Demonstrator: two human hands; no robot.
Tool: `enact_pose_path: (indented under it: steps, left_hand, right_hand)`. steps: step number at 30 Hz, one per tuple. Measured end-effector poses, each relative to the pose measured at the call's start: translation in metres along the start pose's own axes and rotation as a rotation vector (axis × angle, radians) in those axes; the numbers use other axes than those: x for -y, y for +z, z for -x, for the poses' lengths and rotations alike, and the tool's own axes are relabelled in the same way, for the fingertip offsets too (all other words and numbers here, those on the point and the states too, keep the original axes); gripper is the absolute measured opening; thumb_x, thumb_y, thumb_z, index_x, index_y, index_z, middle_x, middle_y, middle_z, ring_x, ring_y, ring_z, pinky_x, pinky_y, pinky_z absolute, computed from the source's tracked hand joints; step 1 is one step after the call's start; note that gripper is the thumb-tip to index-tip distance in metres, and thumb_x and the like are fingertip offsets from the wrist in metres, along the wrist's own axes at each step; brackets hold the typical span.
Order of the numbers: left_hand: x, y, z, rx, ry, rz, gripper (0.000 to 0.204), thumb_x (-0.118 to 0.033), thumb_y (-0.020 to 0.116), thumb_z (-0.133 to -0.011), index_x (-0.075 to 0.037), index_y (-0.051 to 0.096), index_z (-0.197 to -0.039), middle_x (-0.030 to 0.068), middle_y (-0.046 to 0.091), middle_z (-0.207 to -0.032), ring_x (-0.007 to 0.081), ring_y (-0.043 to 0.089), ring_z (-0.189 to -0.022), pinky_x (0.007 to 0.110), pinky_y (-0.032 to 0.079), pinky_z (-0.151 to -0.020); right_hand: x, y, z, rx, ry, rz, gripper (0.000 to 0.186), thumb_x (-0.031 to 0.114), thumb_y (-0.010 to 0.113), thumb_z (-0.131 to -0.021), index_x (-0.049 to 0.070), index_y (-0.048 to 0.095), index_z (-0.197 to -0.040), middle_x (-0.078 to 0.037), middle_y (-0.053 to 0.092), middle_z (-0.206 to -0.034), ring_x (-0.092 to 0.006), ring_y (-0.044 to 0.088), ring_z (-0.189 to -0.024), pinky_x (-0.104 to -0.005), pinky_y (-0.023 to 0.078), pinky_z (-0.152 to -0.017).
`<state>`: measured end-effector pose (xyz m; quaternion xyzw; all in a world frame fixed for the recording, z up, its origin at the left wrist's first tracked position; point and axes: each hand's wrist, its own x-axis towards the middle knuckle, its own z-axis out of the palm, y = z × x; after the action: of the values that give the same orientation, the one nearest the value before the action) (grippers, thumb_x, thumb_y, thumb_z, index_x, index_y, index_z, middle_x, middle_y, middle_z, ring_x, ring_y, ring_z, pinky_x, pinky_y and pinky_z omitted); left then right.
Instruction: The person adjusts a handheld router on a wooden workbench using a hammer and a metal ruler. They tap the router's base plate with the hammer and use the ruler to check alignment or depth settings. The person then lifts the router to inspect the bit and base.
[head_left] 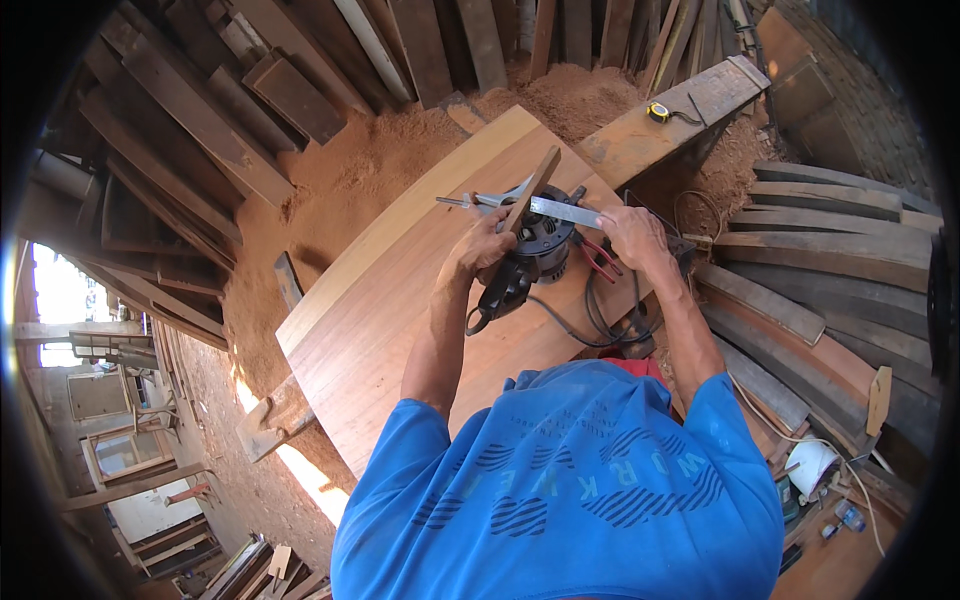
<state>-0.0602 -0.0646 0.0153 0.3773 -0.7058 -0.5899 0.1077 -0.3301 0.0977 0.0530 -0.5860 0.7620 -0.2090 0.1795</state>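
Observation:
A black and grey power tool with a round body [543, 232], which looks like a router, rests on a wide wooden panel [420, 310]. My left hand [482, 243] is closed around a narrow wooden strip [540, 180] that stands up across the tool's face. In my right hand [634, 234] is a flat metal ruler [566, 211], laid over the tool toward the strip. Just below that hand is a pair of red-handled pliers [598, 258]. A thin metal rod [453, 201] sticks out at the tool's left. My fingertips are partly hidden.
Beyond the panel lies a thick plank [650, 120] carrying a yellow tape measure [657, 112]. A black cord [595, 320] loops over the panel's right part. Boards [215, 130] lean around the far side above sawdust [350, 170]; curved planks [830, 250] are stacked at right.

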Motion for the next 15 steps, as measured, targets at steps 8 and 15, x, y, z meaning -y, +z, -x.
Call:
enact_pose_path:
  steps: [8, 15]
  left_hand:
    - [-0.007, 0.001, -0.002, -0.009, -0.080, 0.022, 0.076, -0.021, 0.064, -0.073, -0.006, 0.058, -0.147, 0.0208, 0.069, -0.121, 0.0311, 0.065, -0.113, 0.037, 0.049, -0.102]
    - [0.010, 0.002, -0.007, -0.057, -0.078, 0.010, 0.076, -0.021, 0.064, -0.073, -0.007, 0.058, -0.147, 0.0248, 0.066, -0.127, 0.0339, 0.062, -0.122, 0.038, 0.047, -0.107]
  right_hand:
    - [0.009, -0.005, -0.002, 0.036, 0.052, 0.017, 0.026, 0.029, 0.058, -0.104, 0.007, 0.072, -0.101, -0.024, 0.072, -0.094, -0.0482, 0.068, -0.094, -0.0571, 0.054, -0.082]
    - [0.009, -0.001, -0.007, 0.038, 0.033, 0.023, 0.026, 0.029, 0.058, -0.104, 0.007, 0.071, -0.100, -0.024, 0.072, -0.094, -0.0480, 0.068, -0.093, -0.0572, 0.053, -0.081]
